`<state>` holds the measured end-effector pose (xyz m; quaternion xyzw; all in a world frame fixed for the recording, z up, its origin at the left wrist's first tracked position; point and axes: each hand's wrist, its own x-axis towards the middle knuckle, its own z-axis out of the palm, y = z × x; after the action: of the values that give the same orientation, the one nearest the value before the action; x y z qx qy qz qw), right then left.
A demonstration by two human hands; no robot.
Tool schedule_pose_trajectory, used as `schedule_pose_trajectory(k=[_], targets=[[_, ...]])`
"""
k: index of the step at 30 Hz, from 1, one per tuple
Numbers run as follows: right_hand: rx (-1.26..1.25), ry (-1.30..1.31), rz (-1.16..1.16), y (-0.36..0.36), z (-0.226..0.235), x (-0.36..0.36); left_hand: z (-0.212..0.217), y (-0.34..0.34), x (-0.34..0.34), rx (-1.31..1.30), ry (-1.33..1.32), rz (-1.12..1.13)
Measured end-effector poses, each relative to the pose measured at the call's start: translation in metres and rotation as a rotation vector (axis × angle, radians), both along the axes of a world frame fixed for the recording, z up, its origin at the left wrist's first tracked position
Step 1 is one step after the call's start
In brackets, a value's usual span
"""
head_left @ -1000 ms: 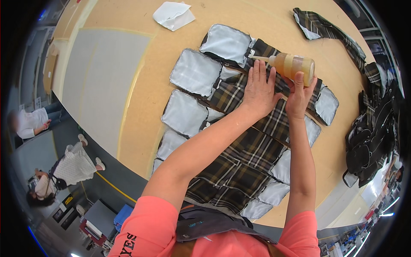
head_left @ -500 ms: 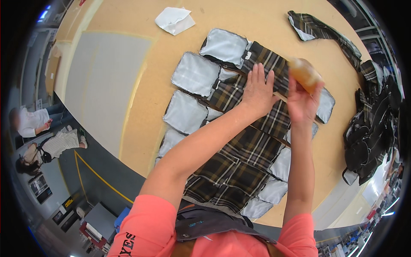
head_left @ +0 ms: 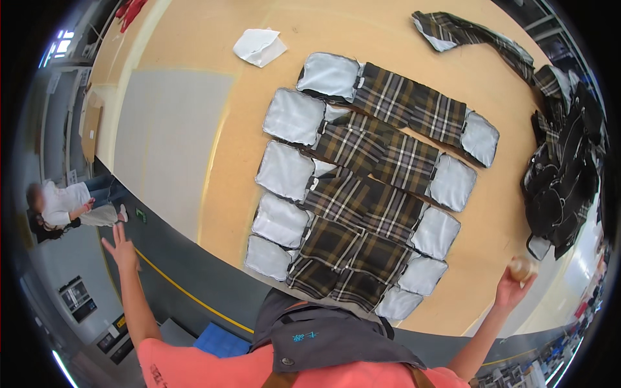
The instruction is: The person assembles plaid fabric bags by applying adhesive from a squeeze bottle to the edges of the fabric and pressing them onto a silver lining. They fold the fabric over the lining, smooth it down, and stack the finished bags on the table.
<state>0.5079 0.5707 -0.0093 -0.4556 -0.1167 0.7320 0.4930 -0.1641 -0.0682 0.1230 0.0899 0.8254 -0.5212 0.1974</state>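
Observation:
My right hand [head_left: 512,292] is raised at the table's right side, its fingers closed around a rounded amber-and-white object [head_left: 521,268] whose kind I cannot make out. Far to the left, over the floor beyond the table edge, my left hand [head_left: 121,251] is stretched out with fingers spread and nothing in it. Between them lie several dark plaid fabric panels [head_left: 365,200] in overlapping rows, brown, black and white. Pale grey lining pieces [head_left: 294,116] with dark edges stick out at both ends of the rows. Neither hand touches the fabric.
A folded white paper [head_left: 260,47] lies on the far part of the tan table [head_left: 187,39]. A plaid strip [head_left: 475,35] leads to a heap of dark garment pieces [head_left: 559,174] at the right. Two people [head_left: 71,204] are beyond the table's left edge, near a blue bin [head_left: 223,341].
Both hands have lifted away from the plaid panels: the left swung far left and spread open, the right moved right and nearer with the amber object. The far panel and its right lining are now uncovered.

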Motion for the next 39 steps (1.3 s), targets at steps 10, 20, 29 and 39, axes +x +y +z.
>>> schedule_pose_trajectory(k=[10,20,29,39], targets=[[0.09,-1.749,0.619,-0.109,-0.032,0.118,-0.066,0.2,0.059,1.952,-0.475,0.613],[0.64,-1.978,0.617,-0.099,-0.023,0.042,-0.093,0.303,0.105,2.288,-1.29,1.909],[0.804,-1.025,0.821,-0.085,-0.007,-0.24,-0.193,0.426,0.165,1.787,-0.493,-0.338],[1.464,-1.308,1.058,-0.095,-0.089,-0.38,-0.233,0.438,0.158,1.707,-0.391,-0.479]])
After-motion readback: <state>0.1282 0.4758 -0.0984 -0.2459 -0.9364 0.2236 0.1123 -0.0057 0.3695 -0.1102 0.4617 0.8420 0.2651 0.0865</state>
